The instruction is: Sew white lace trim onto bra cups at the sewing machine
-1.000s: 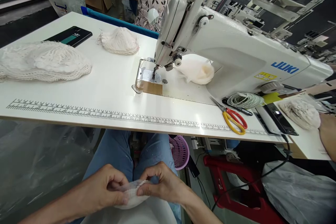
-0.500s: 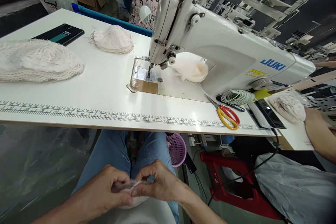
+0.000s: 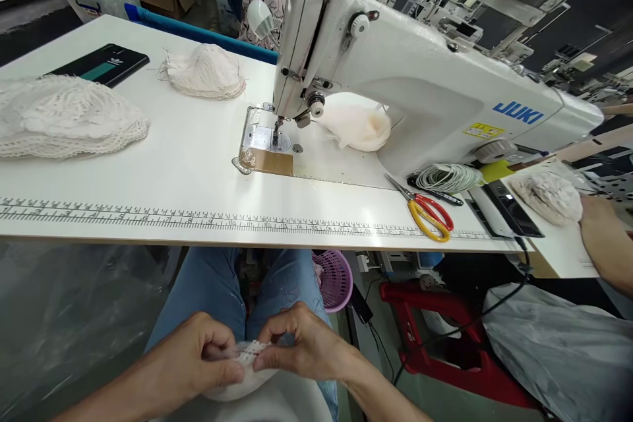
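Observation:
A small white lace-edged fabric piece (image 3: 242, 382) is held over the lap, below the table's front edge. My left hand (image 3: 200, 356) pinches its left side between thumb and fingers. On the other side of the lace edge, my right hand (image 3: 301, 343) grips it with thumb and forefinger. Both hands are close together, with a short stretch of lace showing between them. White cloth lies under the piece on the lap.
On the white table (image 3: 188, 171) stand a sewing machine (image 3: 425, 72), lace piles (image 3: 64, 115), a smaller pile (image 3: 205, 71), a phone (image 3: 101, 64) and scissors (image 3: 425, 211). Below are a purple basket (image 3: 336, 280) and red stool (image 3: 420, 343). A co-worker's arm (image 3: 606, 237) reaches in at right.
The fingers have shifted slightly on the fabric, and more of the lace edge shows between my hands. The camera view has moved a little.

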{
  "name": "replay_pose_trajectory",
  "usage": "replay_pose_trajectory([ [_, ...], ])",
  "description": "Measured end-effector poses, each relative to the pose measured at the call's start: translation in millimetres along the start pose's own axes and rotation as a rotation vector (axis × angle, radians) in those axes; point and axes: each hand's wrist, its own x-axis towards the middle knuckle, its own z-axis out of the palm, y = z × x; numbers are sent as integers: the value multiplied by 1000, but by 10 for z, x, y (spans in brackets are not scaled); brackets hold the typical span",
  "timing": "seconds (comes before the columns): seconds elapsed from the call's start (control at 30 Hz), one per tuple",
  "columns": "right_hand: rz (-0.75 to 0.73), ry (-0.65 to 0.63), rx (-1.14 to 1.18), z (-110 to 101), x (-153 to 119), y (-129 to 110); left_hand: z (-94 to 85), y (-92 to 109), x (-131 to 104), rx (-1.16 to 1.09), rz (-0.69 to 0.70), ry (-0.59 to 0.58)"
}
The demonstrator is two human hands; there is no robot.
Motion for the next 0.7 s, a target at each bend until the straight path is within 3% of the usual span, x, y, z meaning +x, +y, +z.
replay_pose_trajectory([
  [0.17, 21, 22, 8, 10, 4, 6, 30, 39, 12, 24, -3, 2],
  [0.43, 71, 51, 241, -50, 14, 79, 5, 121, -65, 38, 44, -30],
  [0.7, -10, 40, 206, -73, -14, 57, 22, 330, -147, 265, -65, 89],
])
